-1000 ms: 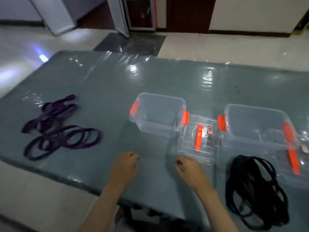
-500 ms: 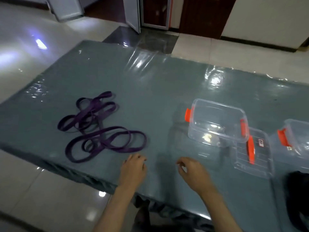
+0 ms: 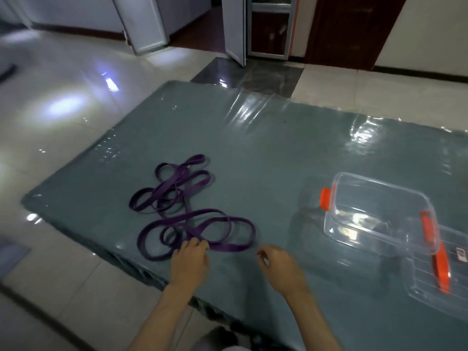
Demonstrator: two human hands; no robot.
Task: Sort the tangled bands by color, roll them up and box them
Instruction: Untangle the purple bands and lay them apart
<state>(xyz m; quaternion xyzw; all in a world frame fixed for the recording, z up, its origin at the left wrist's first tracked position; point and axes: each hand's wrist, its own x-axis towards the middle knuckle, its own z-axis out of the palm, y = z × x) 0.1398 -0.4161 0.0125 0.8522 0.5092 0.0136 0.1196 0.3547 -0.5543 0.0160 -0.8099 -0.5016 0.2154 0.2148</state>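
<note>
A tangle of purple bands [image 3: 187, 206] lies on the left part of the grey-green table [image 3: 266, 153]. My left hand [image 3: 190, 262] rests palm down at the tangle's near edge, its fingertips touching the nearest purple loop; no grip shows. My right hand [image 3: 281, 267] hovers just right of the bands with curled fingers, holding nothing. A clear plastic box [image 3: 379, 211] with orange latches stands open to the right. Its clear lid [image 3: 440, 269] with an orange handle lies beside it at the right edge.
The table's near edge [image 3: 152, 274] runs just under my wrists, and its left corner [image 3: 27, 198] is close to the bands. Shiny tiled floor [image 3: 63, 122] surrounds the table. Doors and a dark cabinet stand along the far wall.
The view has swung left: the black bands and second box have left the frame. Both hands moved left, and my left hand now touches the purple bands.
</note>
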